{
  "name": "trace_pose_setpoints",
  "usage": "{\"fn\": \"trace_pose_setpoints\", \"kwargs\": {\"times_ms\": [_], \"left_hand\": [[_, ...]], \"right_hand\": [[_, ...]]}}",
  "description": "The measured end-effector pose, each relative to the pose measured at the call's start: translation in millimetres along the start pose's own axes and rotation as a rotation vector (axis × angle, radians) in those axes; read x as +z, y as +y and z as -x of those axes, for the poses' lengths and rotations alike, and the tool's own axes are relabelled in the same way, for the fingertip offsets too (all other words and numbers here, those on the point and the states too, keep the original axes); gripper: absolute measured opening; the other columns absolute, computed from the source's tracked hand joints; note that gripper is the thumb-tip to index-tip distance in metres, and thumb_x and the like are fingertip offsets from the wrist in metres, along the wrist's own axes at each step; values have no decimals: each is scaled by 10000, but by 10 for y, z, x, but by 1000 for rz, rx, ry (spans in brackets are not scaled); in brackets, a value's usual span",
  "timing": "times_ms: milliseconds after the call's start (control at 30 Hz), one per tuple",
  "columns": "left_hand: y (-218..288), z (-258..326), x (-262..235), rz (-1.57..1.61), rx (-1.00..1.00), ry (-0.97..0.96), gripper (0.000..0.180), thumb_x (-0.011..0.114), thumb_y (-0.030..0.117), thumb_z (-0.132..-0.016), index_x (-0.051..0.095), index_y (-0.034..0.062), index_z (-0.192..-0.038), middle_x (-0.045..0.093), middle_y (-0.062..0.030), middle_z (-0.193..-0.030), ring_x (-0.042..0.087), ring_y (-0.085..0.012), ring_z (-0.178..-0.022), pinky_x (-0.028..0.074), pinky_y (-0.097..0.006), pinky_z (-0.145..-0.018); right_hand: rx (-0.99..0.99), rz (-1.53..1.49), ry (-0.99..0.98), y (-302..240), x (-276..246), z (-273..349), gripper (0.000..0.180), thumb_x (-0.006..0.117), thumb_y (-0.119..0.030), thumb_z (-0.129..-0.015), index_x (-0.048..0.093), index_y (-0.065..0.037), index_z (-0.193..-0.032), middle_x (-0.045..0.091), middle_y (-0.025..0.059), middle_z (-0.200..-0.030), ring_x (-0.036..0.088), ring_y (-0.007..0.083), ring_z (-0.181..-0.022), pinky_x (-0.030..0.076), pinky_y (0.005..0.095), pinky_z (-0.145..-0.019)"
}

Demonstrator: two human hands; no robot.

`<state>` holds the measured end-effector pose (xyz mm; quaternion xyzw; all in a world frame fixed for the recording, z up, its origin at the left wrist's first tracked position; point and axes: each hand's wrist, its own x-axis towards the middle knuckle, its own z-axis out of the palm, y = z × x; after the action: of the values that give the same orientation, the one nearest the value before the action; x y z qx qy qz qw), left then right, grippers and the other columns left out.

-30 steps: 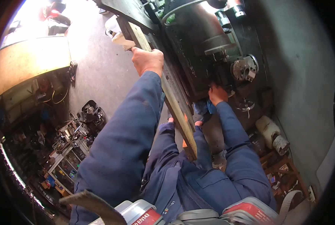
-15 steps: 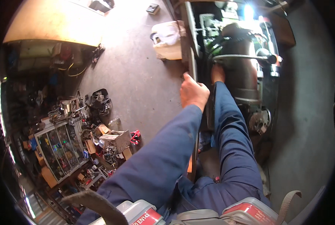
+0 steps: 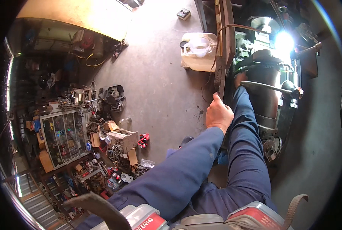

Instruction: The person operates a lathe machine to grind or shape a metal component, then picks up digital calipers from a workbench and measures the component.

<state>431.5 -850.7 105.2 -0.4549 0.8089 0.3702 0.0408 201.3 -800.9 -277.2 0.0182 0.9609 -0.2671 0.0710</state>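
Left hand [image 3: 218,114] closed around lower end of long wooden beam [image 3: 221,57], thumb up along its edge; beam runs away up the frame beside the machine [image 3: 268,92]. Right hand [image 3: 240,78] further up, resting against dark cylindrical body of machine, just beside the beam; mostly hidden behind the sleeve, so open or closed cannot be told. Flexible metal hose [image 3: 266,86] crossing over right forearm toward a lamp head, bright glare above. White plastic jerrycan [image 3: 199,51] on concrete floor [image 3: 155,88] just left of beam, near its far half. Clutter of parts, boxes and a glass-fronted cabinet [image 3: 63,136] well apart at left.

Step in hand, judged: holding and steadying beam alongside machine, left hand bearing the near end, right bracing on machine. Next move likely calls for firm left grip, keeping beam clear of jerrycan and hose, and right hand freed to share the load.
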Motion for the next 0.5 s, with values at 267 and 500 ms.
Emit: {"fn": "trace_pose_setpoints", "kwargs": {"times_ms": [267,500], "left_hand": [[-74,-34,0,-38,-14,21,473,543,100,-799,443,-38,-1240,655,-286,-969,653,-430,-903,526,-492,-823],[-61,-28,-45,-23,-33,6,503,567,92,-786,431,-92,-1234,636,-323,-976,635,-457,-928,509,-494,-864]], "right_hand": [[-86,161,-268,-52,-165,533,265,515,-218,-878,631,-17,-1006,644,257,-1102,605,459,-1045,487,530,-893],[-74,347,-562,-36,-495,763,327,532,-216,-884,652,-21,-1118,610,230,-1218,573,435,-1136,491,496,-934]]}}
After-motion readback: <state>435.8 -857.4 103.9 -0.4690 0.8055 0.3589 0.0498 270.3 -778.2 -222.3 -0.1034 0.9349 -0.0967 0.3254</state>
